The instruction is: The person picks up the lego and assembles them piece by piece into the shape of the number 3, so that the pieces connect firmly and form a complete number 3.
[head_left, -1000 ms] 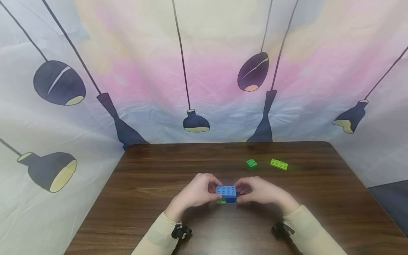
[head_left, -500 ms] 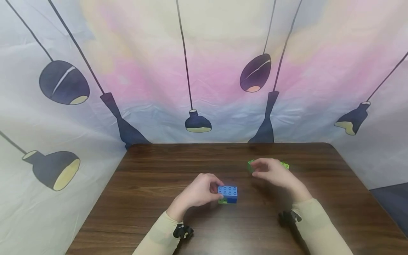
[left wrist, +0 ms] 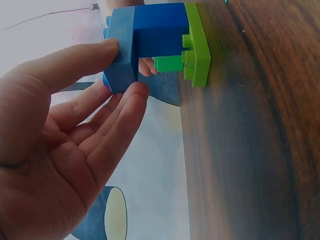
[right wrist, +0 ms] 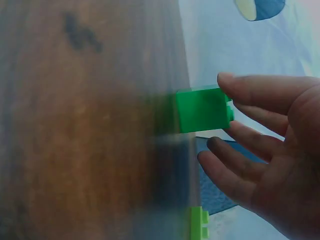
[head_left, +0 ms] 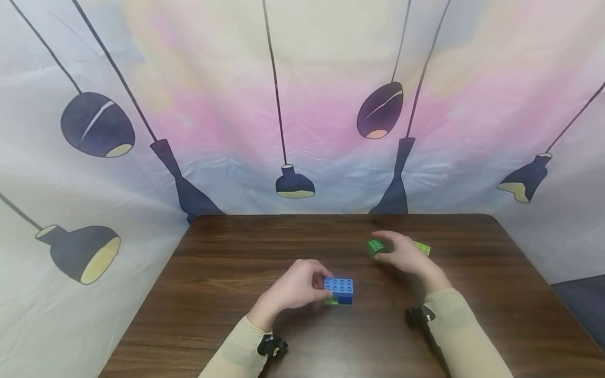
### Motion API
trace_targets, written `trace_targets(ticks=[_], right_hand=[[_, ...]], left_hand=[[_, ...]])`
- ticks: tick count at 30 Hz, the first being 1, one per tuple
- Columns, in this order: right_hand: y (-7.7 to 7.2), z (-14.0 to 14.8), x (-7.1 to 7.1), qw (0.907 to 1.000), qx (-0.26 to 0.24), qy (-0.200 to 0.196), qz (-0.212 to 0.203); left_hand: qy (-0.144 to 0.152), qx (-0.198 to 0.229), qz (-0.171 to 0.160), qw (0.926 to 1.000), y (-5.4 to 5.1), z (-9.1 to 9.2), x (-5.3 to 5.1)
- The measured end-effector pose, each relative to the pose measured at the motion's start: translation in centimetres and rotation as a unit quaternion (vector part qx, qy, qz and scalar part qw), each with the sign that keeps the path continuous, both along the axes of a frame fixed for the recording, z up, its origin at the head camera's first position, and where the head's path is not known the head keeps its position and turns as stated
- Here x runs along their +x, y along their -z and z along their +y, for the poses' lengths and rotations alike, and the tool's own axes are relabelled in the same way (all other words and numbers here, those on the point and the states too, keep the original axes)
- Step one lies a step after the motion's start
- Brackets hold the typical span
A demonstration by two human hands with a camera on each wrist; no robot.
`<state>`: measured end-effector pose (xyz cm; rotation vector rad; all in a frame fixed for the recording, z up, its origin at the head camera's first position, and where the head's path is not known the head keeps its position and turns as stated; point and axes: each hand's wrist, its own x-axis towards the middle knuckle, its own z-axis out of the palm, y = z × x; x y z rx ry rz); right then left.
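Pinched the blue-and-lime plastic brick stack (head_left: 338, 283) at its nine-o'clock end with the left-hand grip (head_left: 298, 283), and held the right-hand grip (head_left: 406, 254) parted, seemingly empty, around the square green plastic brick (head_left: 376, 246) on the tabletop (head_left: 236, 244) at the stack's one o'clock, best taken squarely by opposite sides.

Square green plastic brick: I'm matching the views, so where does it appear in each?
Head: square green plastic brick, lower right of centre, beside the right hand.
Left wrist: above centre, beyond the blue-and-lime plastic brick stack.
Right wrist: just right of centre.
Shared landmark: brown wood-grain table.
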<state>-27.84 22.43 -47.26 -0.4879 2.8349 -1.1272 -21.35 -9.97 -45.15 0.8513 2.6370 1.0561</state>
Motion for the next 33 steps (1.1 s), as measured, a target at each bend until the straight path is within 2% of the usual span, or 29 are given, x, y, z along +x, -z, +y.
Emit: trace_targets(ticks=[13, 23, 33], right_hand=[[0.6, 0.0, 0.0, 0.9992, 0.026, 0.011, -0.029], [0.7, 0.0, -0.1, 0.9983, 0.016, 0.021, -0.052], [1.3, 0.3, -0.3, 0.9968, -0.004, 0.034, -0.073]], left_hand=[[0.003, -0.001, 0.001, 1.0000, -0.2, 0.0, 0.0], [0.001, 0.003, 0.000, 1.0000, -0.4, -0.2, 0.1], [0.003, 0.005, -0.003, 1.0000, -0.1, -0.1, 0.0]])
